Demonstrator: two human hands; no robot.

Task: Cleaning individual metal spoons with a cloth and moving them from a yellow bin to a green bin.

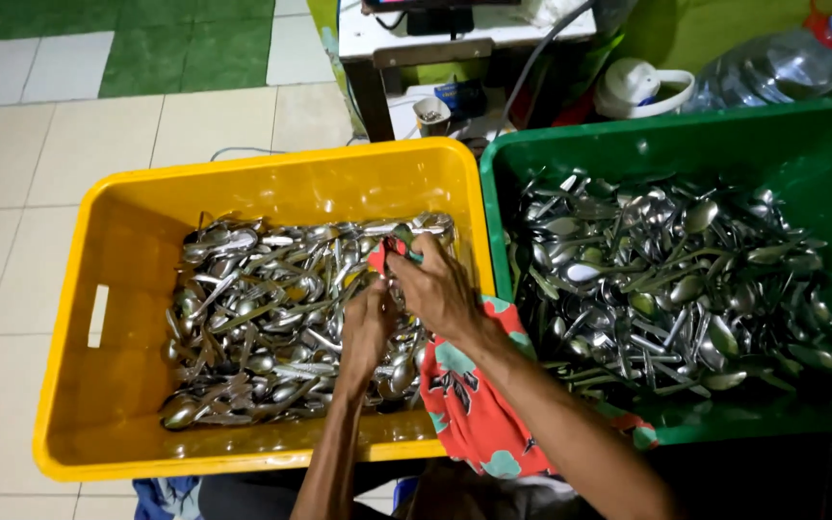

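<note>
To your right sits a green crate [825, 144], heaped with loose metal spoons [671, 279] lying every which way. Past its far rim you see a white lidded container [642, 87] and, right of it, a clear plastic bottle [772, 67] lying on its side with a red and blue top. Farther left, a small paper cup [431, 114] stands under a white table [455, 29]. Cream floor tiles [60, 154] give way to green ones far off.
</note>
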